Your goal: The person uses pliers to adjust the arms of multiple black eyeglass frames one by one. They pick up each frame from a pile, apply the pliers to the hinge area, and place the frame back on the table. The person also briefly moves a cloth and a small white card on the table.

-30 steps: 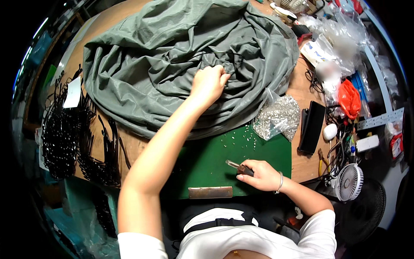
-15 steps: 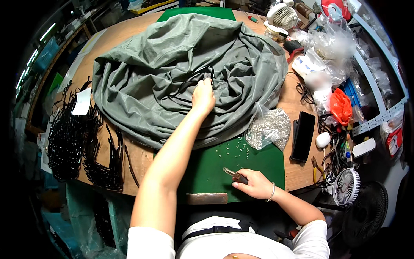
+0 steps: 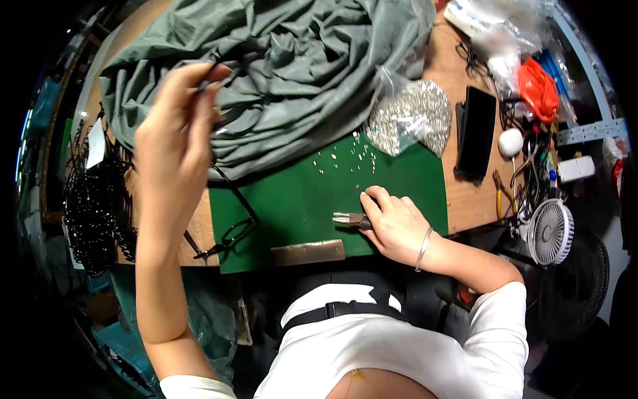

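Note:
My left hand is raised above the near left of the grey-green cloth, its fingertips drawn toward each other. Motion blurs them, so whether anything is between them does not show. Below, a black eyeglass frame rests at the left edge of the green mat, one temple pointing up toward the cloth; my forearm hides part of it. My right hand is closed around pliers, their metal jaws pointing left over the mat. Small silvery pieces lie scattered beyond the pliers.
A clear bag of silvery pieces sits against the cloth. Right of it are a black phone, yellow-handled pliers and a small white fan. Black eyeglass frames are heaped at left. A metal strip lies along the front edge.
My left hand has pulled back from the cloth's middle to the left and risen. An eyeglass frame now shows on the mat. My right hand still grips the pliers. The view has shifted nearer me.

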Available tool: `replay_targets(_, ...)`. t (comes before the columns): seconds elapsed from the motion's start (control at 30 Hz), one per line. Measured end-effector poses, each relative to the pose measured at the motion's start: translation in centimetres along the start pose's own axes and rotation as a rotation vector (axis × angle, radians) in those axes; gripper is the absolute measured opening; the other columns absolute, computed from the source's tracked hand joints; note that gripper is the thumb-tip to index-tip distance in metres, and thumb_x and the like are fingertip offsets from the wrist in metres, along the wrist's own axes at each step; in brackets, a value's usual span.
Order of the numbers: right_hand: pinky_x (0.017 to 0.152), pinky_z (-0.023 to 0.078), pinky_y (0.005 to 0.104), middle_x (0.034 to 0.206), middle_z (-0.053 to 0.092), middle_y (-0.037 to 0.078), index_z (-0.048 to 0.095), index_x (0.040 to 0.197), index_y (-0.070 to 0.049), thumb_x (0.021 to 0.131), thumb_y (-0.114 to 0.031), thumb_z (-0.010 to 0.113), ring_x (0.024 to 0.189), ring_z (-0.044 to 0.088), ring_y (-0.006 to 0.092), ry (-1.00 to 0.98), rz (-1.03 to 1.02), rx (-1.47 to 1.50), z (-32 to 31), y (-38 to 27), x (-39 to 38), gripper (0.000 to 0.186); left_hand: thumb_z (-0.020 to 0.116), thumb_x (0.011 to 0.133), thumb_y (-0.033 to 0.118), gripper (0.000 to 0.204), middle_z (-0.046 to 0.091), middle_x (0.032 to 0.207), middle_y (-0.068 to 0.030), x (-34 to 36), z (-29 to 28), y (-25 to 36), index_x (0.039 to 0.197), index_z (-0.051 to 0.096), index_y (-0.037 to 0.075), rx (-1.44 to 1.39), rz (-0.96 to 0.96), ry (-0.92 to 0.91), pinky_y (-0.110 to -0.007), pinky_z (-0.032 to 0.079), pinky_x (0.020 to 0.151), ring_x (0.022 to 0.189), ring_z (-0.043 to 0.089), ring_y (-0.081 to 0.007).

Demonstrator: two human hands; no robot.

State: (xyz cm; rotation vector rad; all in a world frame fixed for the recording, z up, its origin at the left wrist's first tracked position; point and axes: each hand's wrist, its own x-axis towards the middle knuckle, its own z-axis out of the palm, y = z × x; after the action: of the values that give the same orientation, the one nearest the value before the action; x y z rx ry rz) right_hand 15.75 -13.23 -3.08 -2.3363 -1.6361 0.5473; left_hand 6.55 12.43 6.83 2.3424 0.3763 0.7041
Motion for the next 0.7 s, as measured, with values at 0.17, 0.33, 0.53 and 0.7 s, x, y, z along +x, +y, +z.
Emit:
replay_targets(0.17,0.067,0.046,0.0377,0.103,0.046,0.017,0.043,0.112,0.001,0.073,-0.014,0.061,0.079,0.055,0.0333,0.069,0.108,0.205,-2.1,2.6,-1.5,0.045,0.031,0.09,0.0,0.039,0.05,0.102,-0.0073,-2.0,-0.8,1.7,0.128,0.034,0.007,0.061,0.218,-0.124,-0.014,0.035,0.049,0.053,0.035,-0.0009)
replay_targets(0.33,0.067,0.046,0.0392,0.075,0.055,0.017,0.052,0.084,0.001,0.073,-0.011,0.057,0.074,0.056,0.0334,0.004,0.122,0.267,-0.5,3.8,1.8,0.017,0.052,0.073,-0.01,0.022,0.052,0.092,-0.0076,-3.4,-1.2,4.4,0.094,0.053,-0.003,0.096,-0.151,-0.176,-0.02,0.042,0.06,0.071,0.053,-0.0103)
replay_targets(0.53,0.067,0.044,0.0413,0.075,0.053,0.016,0.051,0.082,0.0,0.07,-0.008,0.056,0.073,0.055,0.034,0.047,0.156,0.242,1.1,3.8,1.1,0.016,0.062,0.053,0.005,0.019,0.058,0.094,-0.0241,-5.4,-3.9,3.9,0.06,0.051,-0.008,-0.025,-0.131,-0.402,-0.04,0.038,0.087,0.078,0.059,-0.0326)
replay_targets(0.7,0.068,0.044,0.0412,0.077,0.054,0.017,0.051,0.082,0.0,0.071,-0.009,0.056,0.074,0.055,0.0342,-0.036,0.082,0.164,0.8,3.4,2.0,0.015,0.073,0.054,0.003,0.034,0.059,0.059,-0.0201,-10.3,-0.8,6.8,0.076,0.047,-0.004,-1.126,-0.901,-0.024,-0.039,0.046,0.069,0.063,0.063,-0.0282)
